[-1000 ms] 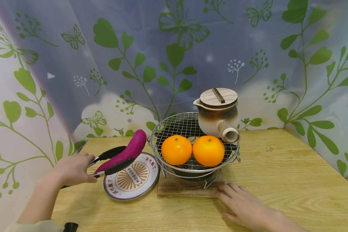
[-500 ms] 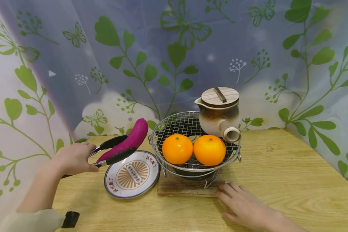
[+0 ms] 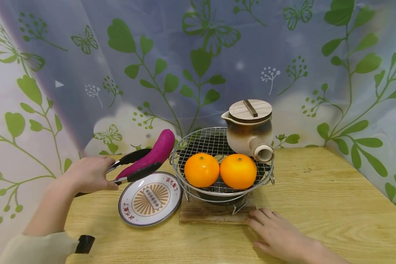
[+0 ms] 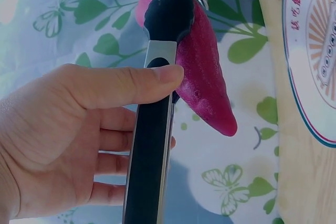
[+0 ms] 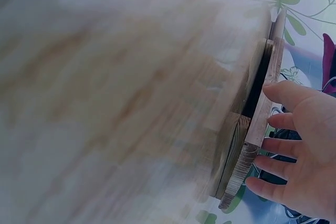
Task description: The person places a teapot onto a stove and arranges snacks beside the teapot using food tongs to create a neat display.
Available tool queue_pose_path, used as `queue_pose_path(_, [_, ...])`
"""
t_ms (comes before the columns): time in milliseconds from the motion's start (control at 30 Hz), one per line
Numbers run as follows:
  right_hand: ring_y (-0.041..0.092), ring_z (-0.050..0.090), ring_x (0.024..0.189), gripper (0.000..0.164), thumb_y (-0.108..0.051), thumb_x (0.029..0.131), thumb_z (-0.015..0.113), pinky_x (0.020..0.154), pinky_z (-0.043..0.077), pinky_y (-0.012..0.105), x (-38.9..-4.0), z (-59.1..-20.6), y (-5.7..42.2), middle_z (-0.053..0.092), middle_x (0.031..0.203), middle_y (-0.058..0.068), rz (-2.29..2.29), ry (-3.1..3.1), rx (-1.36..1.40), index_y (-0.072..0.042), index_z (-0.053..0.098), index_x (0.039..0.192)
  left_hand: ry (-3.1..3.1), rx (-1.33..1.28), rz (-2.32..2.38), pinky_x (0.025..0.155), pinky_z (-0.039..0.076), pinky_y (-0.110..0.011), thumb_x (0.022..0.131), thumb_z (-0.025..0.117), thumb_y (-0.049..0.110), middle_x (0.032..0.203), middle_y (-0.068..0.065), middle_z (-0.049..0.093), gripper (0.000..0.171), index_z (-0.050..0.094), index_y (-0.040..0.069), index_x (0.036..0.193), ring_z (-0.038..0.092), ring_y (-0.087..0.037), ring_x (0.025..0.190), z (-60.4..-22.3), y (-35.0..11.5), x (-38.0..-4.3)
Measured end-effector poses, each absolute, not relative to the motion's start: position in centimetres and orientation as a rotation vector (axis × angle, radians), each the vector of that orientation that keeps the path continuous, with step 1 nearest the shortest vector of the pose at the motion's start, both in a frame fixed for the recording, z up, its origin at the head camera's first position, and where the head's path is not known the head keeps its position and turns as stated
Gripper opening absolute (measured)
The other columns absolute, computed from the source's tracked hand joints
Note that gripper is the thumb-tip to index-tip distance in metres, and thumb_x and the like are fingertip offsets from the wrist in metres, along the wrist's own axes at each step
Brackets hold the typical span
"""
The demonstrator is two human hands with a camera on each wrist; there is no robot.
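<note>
My left hand (image 3: 89, 174) holds black-tipped metal tongs (image 3: 144, 171), and their jaws clamp a purple sweet potato (image 3: 162, 146). The sweet potato is tilted, its upper end near the left rim of a round wire grill (image 3: 202, 141). Below the tongs lies a patterned plate (image 3: 169, 196). In the left wrist view, the thumb presses along the tongs (image 4: 144, 150) with the fingers behind. My right hand (image 3: 280, 233) touches the right front corner of a wooden board (image 3: 214, 217) under the grill, fingers extended; the right wrist view shows its fingertips against the board's edge (image 5: 257, 124).
Two oranges, the left orange (image 3: 202, 170) and the right orange (image 3: 238, 171), sit side by side at the grill's front. Behind them stands a clay teapot (image 3: 234, 137) with a wooden lid, its hollow handle facing forward. A patterned curtain (image 3: 151, 91) hangs behind the table (image 3: 316, 190).
My left hand has lifted the tongs and sweet potato higher and moved them rightward, closer to the grill. The right hand stays at the board.
</note>
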State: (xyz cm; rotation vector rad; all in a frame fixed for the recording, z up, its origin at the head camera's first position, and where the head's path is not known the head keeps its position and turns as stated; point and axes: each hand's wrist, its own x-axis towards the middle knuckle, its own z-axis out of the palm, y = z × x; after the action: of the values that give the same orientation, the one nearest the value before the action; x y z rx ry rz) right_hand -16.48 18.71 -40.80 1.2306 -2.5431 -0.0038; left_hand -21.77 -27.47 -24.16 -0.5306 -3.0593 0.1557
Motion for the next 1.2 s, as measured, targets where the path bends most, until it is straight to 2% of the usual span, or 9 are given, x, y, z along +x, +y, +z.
queue_pose_path(300, [0.023,0.049,0.104,0.052,-0.039,0.078,0.070,0.078,0.048,0.043,-16.5,-40.6,18.7,0.051,0.118,0.005,-0.003,-2.574,1.231,-0.014,0.055,0.122,-3.061,-0.517,0.177,0.080,0.042,-0.061,0.068,0.075,0.048,0.118,-0.025,0.056,0.081,0.052,-0.007,0.124,0.052,-0.048,0.104,-22.9,-26.5,-21.8])
queue_pose_path(567, [0.024,0.049,0.104,0.053,-0.040,0.078,0.070,0.078,0.048,0.043,-16.5,-40.6,18.7,0.051,0.118,0.005,-0.006,-2.571,1.227,-0.014,0.056,0.122,-3.068,-0.484,0.158,0.082,0.042,-0.061,0.070,0.074,0.048,0.121,-0.026,0.055,0.084,0.049,-0.007,0.128,0.050,-0.048,0.108,-22.1,-26.2,-21.8])
queue_pose_path(833, [0.025,0.050,0.106,0.053,-0.039,0.078,0.070,0.077,0.048,0.044,-16.5,-40.7,18.8,0.051,0.119,0.005,0.015,-2.595,1.222,-0.014,0.056,0.122,-3.040,-0.511,0.169,0.077,0.044,-0.060,0.070,0.074,0.047,0.120,-0.020,0.058,0.077,0.052,-0.002,0.126,0.053,-0.044,0.106,-21.1,-25.3,-21.9])
queue_pose_path(1200, [0.025,0.050,0.104,0.053,-0.039,0.077,0.070,0.077,0.048,0.044,-16.5,-40.7,18.7,0.052,0.117,0.005,-0.014,-2.581,1.227,-0.014,0.056,0.121,-3.042,-0.511,0.179,0.076,0.044,-0.059,0.071,0.073,0.047,0.121,-0.019,0.057,0.074,0.054,-0.001,0.124,0.054,-0.044,0.105,-20.1,-24.1,-22.2])
